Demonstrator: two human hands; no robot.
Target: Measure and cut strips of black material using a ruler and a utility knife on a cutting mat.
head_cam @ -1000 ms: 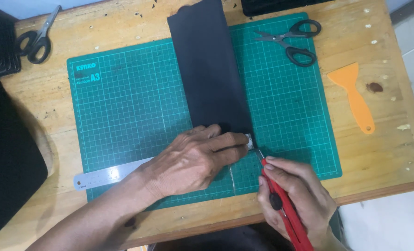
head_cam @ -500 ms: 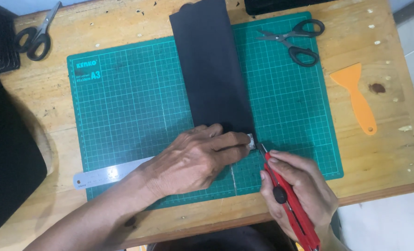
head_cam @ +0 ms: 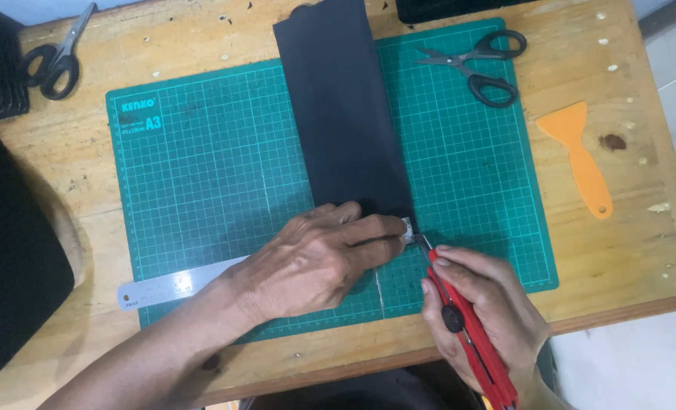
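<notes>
A long black strip of sheet material (head_cam: 345, 114) lies lengthwise on a green cutting mat (head_cam: 201, 175). My left hand (head_cam: 315, 258) presses flat on a steel ruler (head_cam: 171, 285) laid across the strip's near end, fingertips reaching the ruler's right tip. My right hand (head_cam: 490, 319) grips a red utility knife (head_cam: 471, 334). Its blade tip sits at the ruler's right end, by the strip's lower right corner.
Black-handled scissors (head_cam: 478, 68) lie on the mat's upper right. A second pair of scissors (head_cam: 57, 57) rests at the table's upper left beside a dark object. An orange plastic scraper (head_cam: 581, 159) lies on the wood at right. Black material covers the left edge.
The right hand and knife have shifted slightly along the ruler's right end. The left hand stays pressed on the ruler.
</notes>
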